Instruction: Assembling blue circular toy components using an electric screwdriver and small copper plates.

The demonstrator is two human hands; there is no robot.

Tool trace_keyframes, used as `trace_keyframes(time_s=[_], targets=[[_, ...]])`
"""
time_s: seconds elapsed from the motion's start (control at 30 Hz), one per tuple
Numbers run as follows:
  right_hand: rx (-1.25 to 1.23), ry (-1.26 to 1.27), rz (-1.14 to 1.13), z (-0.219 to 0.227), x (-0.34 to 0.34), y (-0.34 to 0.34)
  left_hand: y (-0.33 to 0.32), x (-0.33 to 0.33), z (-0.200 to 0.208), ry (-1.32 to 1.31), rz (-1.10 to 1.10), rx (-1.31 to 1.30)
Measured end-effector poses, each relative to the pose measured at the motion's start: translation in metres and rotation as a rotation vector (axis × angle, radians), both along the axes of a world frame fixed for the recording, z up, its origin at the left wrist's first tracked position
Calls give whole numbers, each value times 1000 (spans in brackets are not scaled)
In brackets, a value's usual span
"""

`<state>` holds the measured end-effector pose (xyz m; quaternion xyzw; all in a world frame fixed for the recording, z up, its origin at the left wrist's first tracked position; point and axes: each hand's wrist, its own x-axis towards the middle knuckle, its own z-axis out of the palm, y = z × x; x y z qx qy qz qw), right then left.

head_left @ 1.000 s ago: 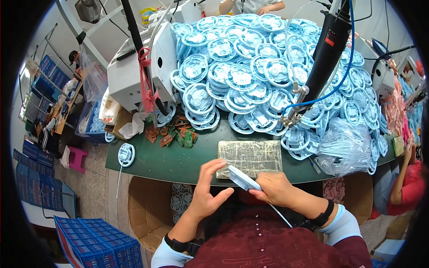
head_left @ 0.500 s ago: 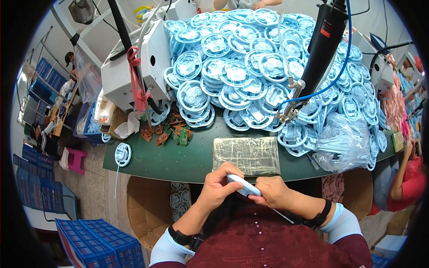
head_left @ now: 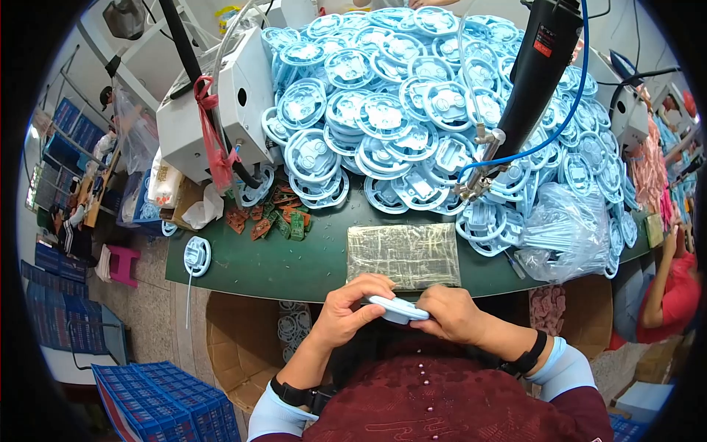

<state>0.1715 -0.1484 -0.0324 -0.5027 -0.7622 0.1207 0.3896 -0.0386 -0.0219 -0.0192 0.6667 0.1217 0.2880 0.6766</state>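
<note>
Just in front of the table edge I hold a light-blue round plastic part, nearly edge-on to view. My left hand grips its left side between thumb and fingers. My right hand is closed round its right end, hiding that part. Beyond my hands, a rectangular pad wrapped in yellowish tape lies on the green table. A similar blue ring-shaped part with a thin white stick hanging from it rests at the table's left end.
A large heap of blue plastic parts covers the far table. A black electric screwdriver hangs at right above a plastic bag of white sticks. Small circuit boards lie near a white machine. Blue crates stand lower left.
The plastic part has turned to lie flatter, and my left hand has shifted slightly left with it. The thin stick seen below my right hand before no longer shows.
</note>
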Motion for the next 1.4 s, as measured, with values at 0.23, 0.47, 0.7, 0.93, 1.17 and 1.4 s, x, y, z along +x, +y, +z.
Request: trace_keyframes(time_s=[0.23, 0.47, 0.7, 0.93, 1.17, 1.4], targets=[[23, -45, -26, 22, -6, 9, -14, 5, 4, 125, 20, 70], [143, -137, -10, 24, -10, 13, -21, 9, -4, 123, 48, 107], [60, 41, -51, 26, -8, 12, -12, 5, -7, -1, 26, 11], [-12, 38, -79, 22, -3, 5, -4, -1, -14, -24, 48, -174], [-50, 244, -130, 19, -8, 21, -4, 16, -16, -51, 105, -407], [-78, 408, -102, 22, -27, 42, 17, 20, -11, -93, 250, -404]])
